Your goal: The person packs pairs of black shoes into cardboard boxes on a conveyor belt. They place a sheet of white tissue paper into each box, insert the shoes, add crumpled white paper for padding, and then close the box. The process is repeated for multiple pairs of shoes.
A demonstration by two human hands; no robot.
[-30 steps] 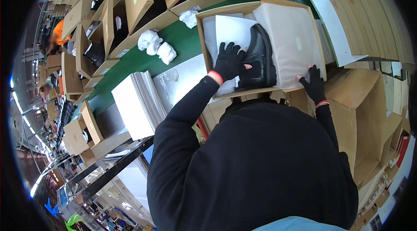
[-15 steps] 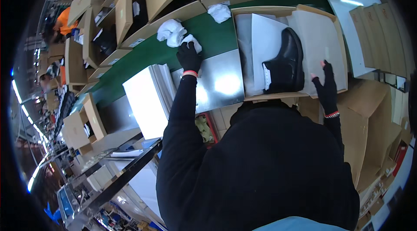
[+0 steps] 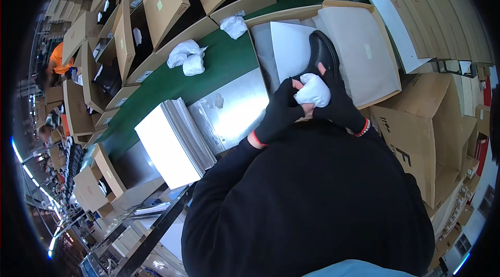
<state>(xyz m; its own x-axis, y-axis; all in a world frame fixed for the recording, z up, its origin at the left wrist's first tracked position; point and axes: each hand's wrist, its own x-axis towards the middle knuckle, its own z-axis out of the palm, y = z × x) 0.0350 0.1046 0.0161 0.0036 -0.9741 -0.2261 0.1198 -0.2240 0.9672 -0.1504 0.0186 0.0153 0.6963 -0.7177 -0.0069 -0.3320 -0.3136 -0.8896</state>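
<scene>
Both of my hands wear black gloves with bare fingertips. Between them is a crumpled wad of white paper [image 3: 314, 90]; my left hand [image 3: 285, 104] grips its left side and my right hand [image 3: 339, 101] its right. The wad is held over the near part of a black boot [image 3: 322, 50], which lies in an open cardboard shoe box [image 3: 391, 42]. My hands and the wad hide much of the boot. A white sheet [image 3: 291, 42] lies under the boot, and tan paper [image 3: 359, 37] covers the box's right side.
More white paper wads [image 3: 186, 57] lie on the green conveyor [image 3: 229, 61] at left. A stack of white sheets [image 3: 174, 139] stands beside a metal plate [image 3: 234, 108]. Open shoe boxes [image 3: 164, 3] line the far side; a large carton [image 3: 411, 126] is at right. A person in orange [image 3: 56, 61] is far left.
My left hand has brought a paper wad from the conveyor to the boot. My right hand has moved left from the box's edge and closed on the wad too.
</scene>
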